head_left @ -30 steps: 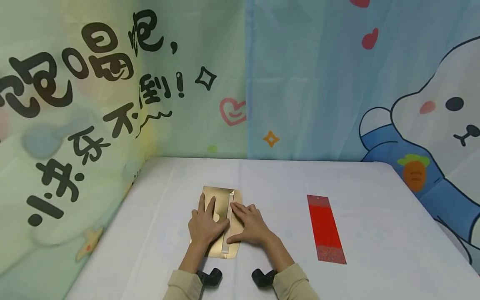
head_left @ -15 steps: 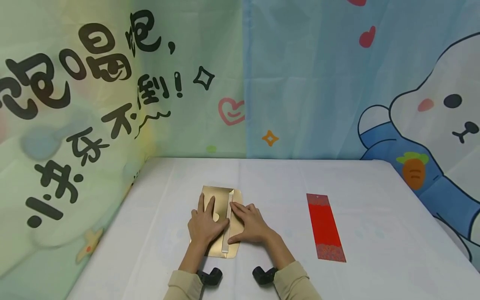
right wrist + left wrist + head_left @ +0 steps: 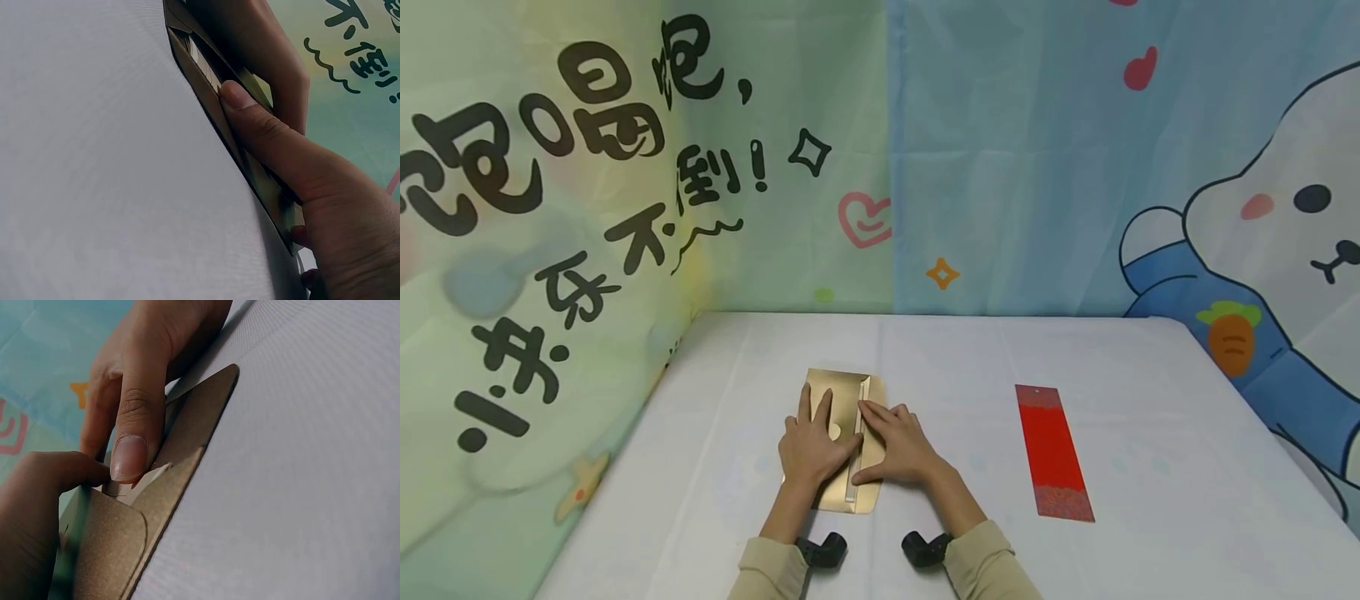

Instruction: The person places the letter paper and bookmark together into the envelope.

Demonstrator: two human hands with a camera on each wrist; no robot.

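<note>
A gold paper envelope (image 3: 844, 385) lies on the white table in front of me. Near its right side runs a long narrow pale strip (image 3: 862, 393). My left hand (image 3: 811, 448) rests flat on the body, fingers straight and spread, thumb reaching to the strip. From the right, my right hand (image 3: 901, 446) touches the strip with forefinger and thumb set apart. In the left wrist view, the right thumb (image 3: 131, 450) sits at an opening between the flap edges. The right wrist view shows whitish material (image 3: 203, 62) inside the gap.
To the right lies a long red strip (image 3: 1052, 454) with patterned ends, flat on the white tablecloth (image 3: 955, 367). Printed curtains (image 3: 1000, 167) stand behind and to the left. Black wrist mounts (image 3: 822, 550) show at the sleeves.
The camera view shifts slightly. Both hands keep nearly the same position on the envelope, the right thumb moving a little along the strip. The red strip stays where it lies.
</note>
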